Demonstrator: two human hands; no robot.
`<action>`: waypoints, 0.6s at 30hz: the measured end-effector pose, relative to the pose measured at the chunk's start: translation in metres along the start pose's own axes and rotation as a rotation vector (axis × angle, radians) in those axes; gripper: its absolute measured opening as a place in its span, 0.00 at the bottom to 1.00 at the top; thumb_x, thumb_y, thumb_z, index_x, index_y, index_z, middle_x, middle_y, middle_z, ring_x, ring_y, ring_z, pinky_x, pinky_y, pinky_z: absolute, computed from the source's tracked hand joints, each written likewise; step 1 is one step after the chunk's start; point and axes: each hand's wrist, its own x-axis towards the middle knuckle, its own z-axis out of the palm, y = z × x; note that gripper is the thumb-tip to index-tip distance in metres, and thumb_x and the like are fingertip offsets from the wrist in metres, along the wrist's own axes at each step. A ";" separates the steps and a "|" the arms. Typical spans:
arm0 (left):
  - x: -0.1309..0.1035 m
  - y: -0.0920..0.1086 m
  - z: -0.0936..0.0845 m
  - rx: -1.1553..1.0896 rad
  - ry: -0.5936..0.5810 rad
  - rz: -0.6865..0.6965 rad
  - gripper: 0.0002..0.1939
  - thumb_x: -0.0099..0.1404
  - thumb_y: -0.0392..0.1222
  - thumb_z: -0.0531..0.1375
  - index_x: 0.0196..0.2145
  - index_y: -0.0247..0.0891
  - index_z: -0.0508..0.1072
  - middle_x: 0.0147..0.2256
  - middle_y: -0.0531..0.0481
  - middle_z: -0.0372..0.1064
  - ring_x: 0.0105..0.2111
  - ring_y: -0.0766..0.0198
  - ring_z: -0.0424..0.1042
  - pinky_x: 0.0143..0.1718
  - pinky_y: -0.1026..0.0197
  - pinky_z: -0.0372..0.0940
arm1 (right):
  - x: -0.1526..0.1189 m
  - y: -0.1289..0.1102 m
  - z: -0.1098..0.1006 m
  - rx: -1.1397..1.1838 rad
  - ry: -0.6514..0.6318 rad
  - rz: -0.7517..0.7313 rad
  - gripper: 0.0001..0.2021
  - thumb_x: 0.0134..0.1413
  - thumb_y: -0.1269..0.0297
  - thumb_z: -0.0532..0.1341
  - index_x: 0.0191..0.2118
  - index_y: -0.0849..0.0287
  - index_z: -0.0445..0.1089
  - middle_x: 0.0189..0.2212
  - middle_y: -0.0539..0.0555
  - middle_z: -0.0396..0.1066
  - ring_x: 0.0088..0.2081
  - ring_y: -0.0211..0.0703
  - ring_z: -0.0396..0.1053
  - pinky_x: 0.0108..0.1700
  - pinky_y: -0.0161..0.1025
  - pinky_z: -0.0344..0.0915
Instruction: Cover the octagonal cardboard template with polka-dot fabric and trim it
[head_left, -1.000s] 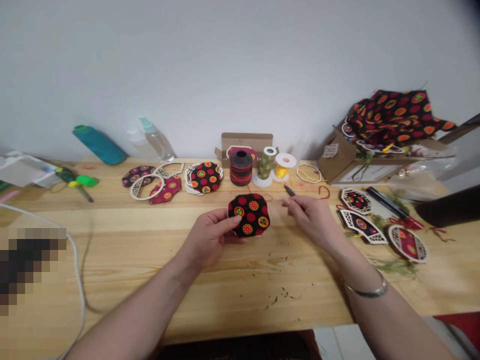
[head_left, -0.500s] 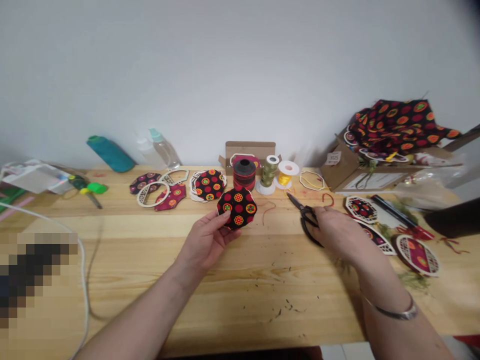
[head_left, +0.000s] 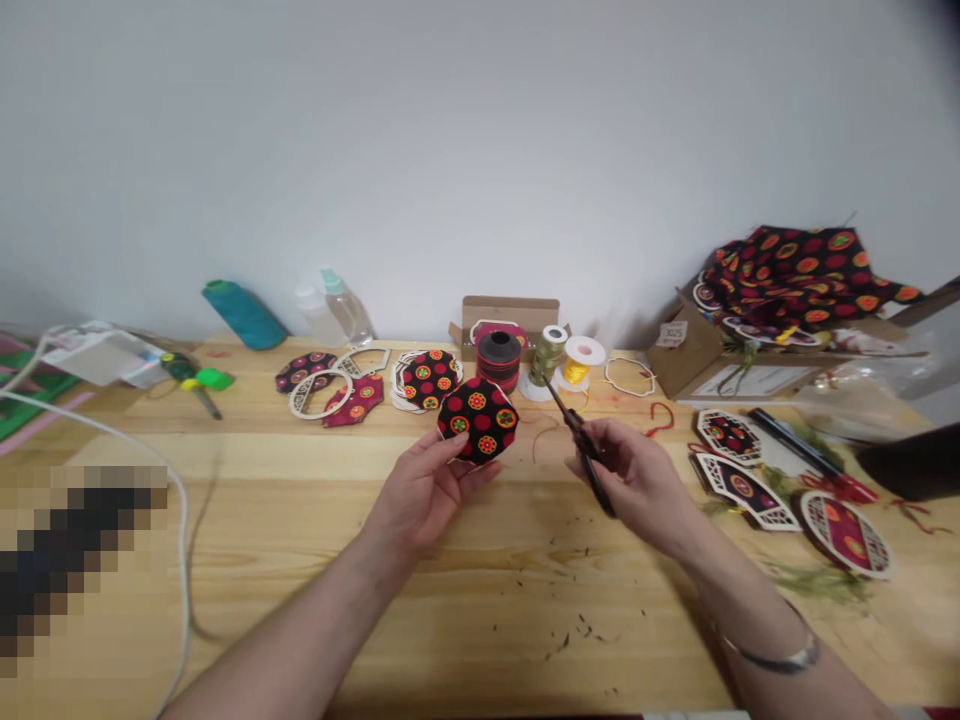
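My left hand [head_left: 431, 485] pinches a fabric-covered disc [head_left: 478, 422] by its lower left edge, thumb on the front. The disc is black with red dots and bright flower patterns, and it is held above the table. To its right, my right hand [head_left: 634, 475] grips black-handled scissors [head_left: 589, 460] by the handles. The blades point up and to the left, apart from the disc and close together. Behind the disc lies a stack of similar patterned pieces [head_left: 427, 380].
Thread spools, red-and-black [head_left: 498, 362], olive [head_left: 550, 350] and yellow [head_left: 583, 362], stand at the back. A cardboard box [head_left: 720, 365] holding patterned cloth sits back right. Framed fabric pieces [head_left: 847, 533] lie at right. A teal cone [head_left: 245, 315] and a white cable [head_left: 169, 470] are at left.
My right hand has lifted the scissors from the table and turned them, bringing them left toward the disc. My left hand still holds the disc. The view has shifted slightly.
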 end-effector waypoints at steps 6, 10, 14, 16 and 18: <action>-0.001 -0.002 0.002 -0.003 -0.033 -0.006 0.08 0.60 0.28 0.59 0.37 0.33 0.75 0.37 0.44 0.79 0.35 0.59 0.77 0.37 0.53 0.75 | -0.006 -0.014 0.011 0.032 -0.125 -0.064 0.19 0.45 0.56 0.62 0.43 0.59 0.65 0.38 0.56 0.68 0.37 0.47 0.65 0.40 0.43 0.62; -0.002 -0.002 0.002 -0.028 -0.033 0.001 0.07 0.60 0.28 0.59 0.36 0.32 0.76 0.36 0.45 0.79 0.36 0.59 0.77 0.38 0.52 0.75 | -0.006 -0.013 0.012 -0.154 -0.067 -0.054 0.21 0.47 0.56 0.62 0.46 0.61 0.64 0.37 0.58 0.68 0.37 0.49 0.65 0.39 0.44 0.61; -0.004 -0.004 0.002 -0.040 -0.050 0.002 0.07 0.61 0.28 0.59 0.36 0.33 0.76 0.37 0.45 0.79 0.37 0.59 0.77 0.40 0.52 0.74 | -0.004 -0.009 0.019 -0.363 -0.016 -0.086 0.19 0.51 0.57 0.61 0.46 0.63 0.65 0.36 0.59 0.69 0.37 0.51 0.66 0.37 0.43 0.60; -0.004 -0.005 0.001 -0.037 -0.066 -0.007 0.08 0.62 0.28 0.59 0.37 0.33 0.76 0.38 0.45 0.79 0.39 0.58 0.77 0.40 0.52 0.74 | -0.004 -0.008 0.021 -0.448 0.000 -0.101 0.18 0.51 0.57 0.60 0.45 0.63 0.66 0.34 0.58 0.70 0.36 0.50 0.67 0.36 0.42 0.60; -0.004 -0.006 0.001 -0.039 -0.083 -0.016 0.08 0.62 0.28 0.59 0.38 0.34 0.76 0.39 0.46 0.79 0.40 0.58 0.77 0.41 0.52 0.74 | -0.005 -0.007 0.023 -0.502 0.014 -0.119 0.17 0.52 0.57 0.60 0.44 0.63 0.66 0.33 0.57 0.70 0.35 0.50 0.68 0.35 0.41 0.60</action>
